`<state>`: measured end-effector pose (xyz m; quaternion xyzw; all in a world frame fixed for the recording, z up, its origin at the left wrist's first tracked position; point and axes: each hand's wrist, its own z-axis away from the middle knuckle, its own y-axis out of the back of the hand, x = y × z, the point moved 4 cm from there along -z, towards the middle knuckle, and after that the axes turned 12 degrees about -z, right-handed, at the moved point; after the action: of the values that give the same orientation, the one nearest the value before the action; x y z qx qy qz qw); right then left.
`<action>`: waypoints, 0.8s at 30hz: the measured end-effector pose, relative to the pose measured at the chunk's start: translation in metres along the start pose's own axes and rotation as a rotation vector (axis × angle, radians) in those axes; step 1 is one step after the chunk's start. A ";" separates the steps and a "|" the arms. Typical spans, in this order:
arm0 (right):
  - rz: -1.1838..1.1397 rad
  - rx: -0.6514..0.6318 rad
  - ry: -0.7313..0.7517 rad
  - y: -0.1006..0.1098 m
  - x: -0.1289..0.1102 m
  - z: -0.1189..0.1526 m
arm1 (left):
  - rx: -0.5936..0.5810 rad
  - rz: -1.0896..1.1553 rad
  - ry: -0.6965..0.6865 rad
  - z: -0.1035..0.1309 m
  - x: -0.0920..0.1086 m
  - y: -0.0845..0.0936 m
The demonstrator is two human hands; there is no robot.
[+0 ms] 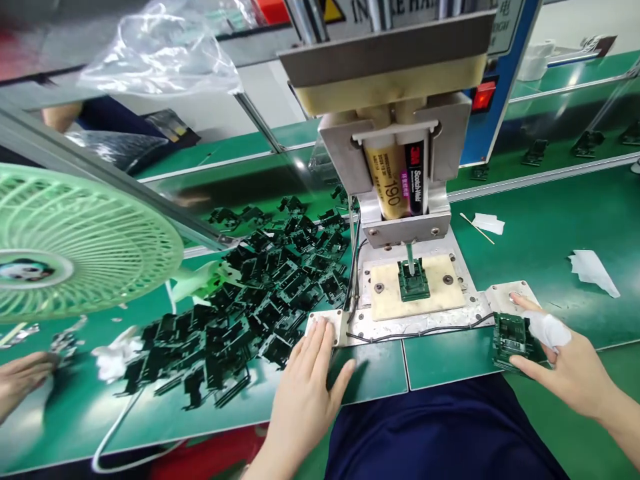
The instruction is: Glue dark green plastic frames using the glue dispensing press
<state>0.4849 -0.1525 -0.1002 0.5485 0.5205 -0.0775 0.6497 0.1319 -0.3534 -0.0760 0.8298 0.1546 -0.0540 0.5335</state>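
Note:
My left hand (311,373) lies with its fingers stretched over the metal button block (344,327) at the left of the dispensing press. In my right hand (570,360) is a black plastic part (511,339), held between thumb and fingers, while the index finger reaches onto the right metal block (515,291). White tape wraps one finger. Another black plastic part (414,287) sits on the cream fixture plate (445,280), directly under the nozzle (411,257). Above it, the press holds a twin adhesive cartridge (395,177).
Many black parts (280,287) lie heaped left of the press. A green fan (85,240) stands at far left, near another person's hand (25,373). Paper scraps (595,270) and a thin stick (477,228) lie at right. A black cable (425,331) crosses the base's front.

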 end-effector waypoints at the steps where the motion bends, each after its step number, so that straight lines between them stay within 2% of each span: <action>1: 0.002 0.006 -0.010 0.002 0.000 -0.001 | 0.002 -0.016 0.009 0.005 0.002 -0.003; 5: -0.162 -0.016 -0.088 0.006 -0.010 -0.003 | 0.020 -0.008 0.049 0.002 0.005 -0.003; 8: -0.460 -0.018 -0.067 0.001 -0.038 0.000 | 0.073 0.112 0.136 -0.009 0.003 0.013; 11: -0.811 -0.053 -0.095 -0.012 -0.071 0.004 | 0.110 0.417 0.199 -0.021 0.013 0.038; 14: -1.179 -0.145 -0.176 -0.026 -0.099 0.004 | -0.022 0.818 0.078 -0.038 0.043 0.059; 16: -1.324 -0.185 -0.221 -0.032 -0.110 0.000 | -0.101 1.033 -0.022 -0.051 0.062 0.071; 18: -1.352 -0.173 -0.235 -0.033 -0.116 -0.006 | -0.148 1.213 -0.074 -0.065 0.074 0.078; 21: -1.311 -0.108 -0.182 -0.028 -0.123 -0.016 | -0.178 1.413 -0.106 -0.082 0.080 0.081; 24: -1.150 -0.111 -0.128 -0.024 -0.135 -0.026 | -0.223 1.333 -0.080 -0.089 0.077 0.075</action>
<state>0.3929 -0.2049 -0.0088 0.1372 0.6977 -0.4236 0.5612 0.2214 -0.2863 0.0071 0.6851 -0.4055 0.2720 0.5405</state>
